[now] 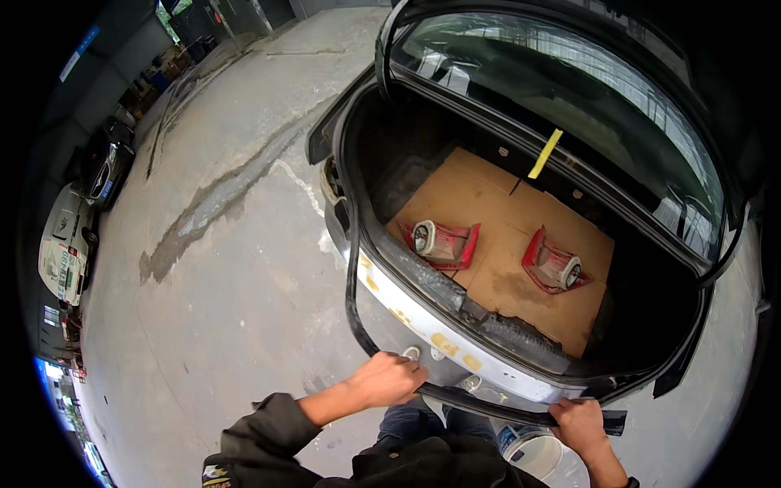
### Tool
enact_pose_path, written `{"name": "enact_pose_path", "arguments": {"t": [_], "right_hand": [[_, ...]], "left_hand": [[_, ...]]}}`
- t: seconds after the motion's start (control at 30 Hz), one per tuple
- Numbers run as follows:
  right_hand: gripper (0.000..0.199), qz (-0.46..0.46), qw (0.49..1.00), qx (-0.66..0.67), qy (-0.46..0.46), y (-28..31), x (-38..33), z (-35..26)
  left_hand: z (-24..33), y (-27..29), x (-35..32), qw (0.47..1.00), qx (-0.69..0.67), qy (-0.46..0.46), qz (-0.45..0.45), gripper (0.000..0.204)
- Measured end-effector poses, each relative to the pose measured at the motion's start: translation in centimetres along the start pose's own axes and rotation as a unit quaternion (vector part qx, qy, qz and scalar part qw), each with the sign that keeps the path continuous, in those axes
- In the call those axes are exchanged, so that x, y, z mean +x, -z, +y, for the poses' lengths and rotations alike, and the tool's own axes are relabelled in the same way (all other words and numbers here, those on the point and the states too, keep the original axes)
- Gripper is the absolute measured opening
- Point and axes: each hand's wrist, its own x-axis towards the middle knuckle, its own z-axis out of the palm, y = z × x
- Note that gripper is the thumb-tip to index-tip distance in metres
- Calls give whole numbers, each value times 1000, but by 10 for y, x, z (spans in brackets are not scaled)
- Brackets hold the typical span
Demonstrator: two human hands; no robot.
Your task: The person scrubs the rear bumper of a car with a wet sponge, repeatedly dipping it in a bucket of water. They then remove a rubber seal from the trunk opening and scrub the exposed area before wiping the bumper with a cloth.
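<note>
A long black rubber trunk seal hangs in front of the rear edge of an open car trunk. My left hand is closed around it, and from there the strip curves up along the trunk's left side. My right hand grips the same strip near its loose end, which sticks out to the right. Between both hands the seal sags slightly, apart from the white rear panel with its yellowish patches. Fingertips on both hands are partly hidden.
Two red and white tail lights lie on a cardboard sheet inside the trunk. A yellow tape strip sticks near the rear window. A white bucket stands by my feet. Parked vehicles line the far left.
</note>
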Motion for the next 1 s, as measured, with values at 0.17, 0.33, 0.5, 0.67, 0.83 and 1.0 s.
{"name": "enact_pose_path", "arguments": {"t": [0.17, 0.33, 0.5, 0.67, 0.83, 1.0], "right_hand": [[19, 9, 992, 56, -111, -14, -36, -15], [21, 18, 976, 47, -213, 0, -78, -32], [22, 41, 969, 54, -237, -25, -66, -37], [17, 187, 950, 88, -232, -27, -24, -44], [16, 340, 867, 173, -321, -9, 1, -37], [18, 479, 791, 138, -355, 43, -1, -40]], "left_hand": [[-127, -84, -11, 996, -49, -51, -48, 21], [-259, -138, -21, 993, 57, -16, -98, 13], [-213, -27, -76, 997, 37, 70, -26, 36], [-99, 108, -206, 984, 74, 144, 72, 43], [-81, 102, -175, 978, 26, 83, 190, 40], [-112, 71, -104, 973, -25, 134, 185, 41]]}}
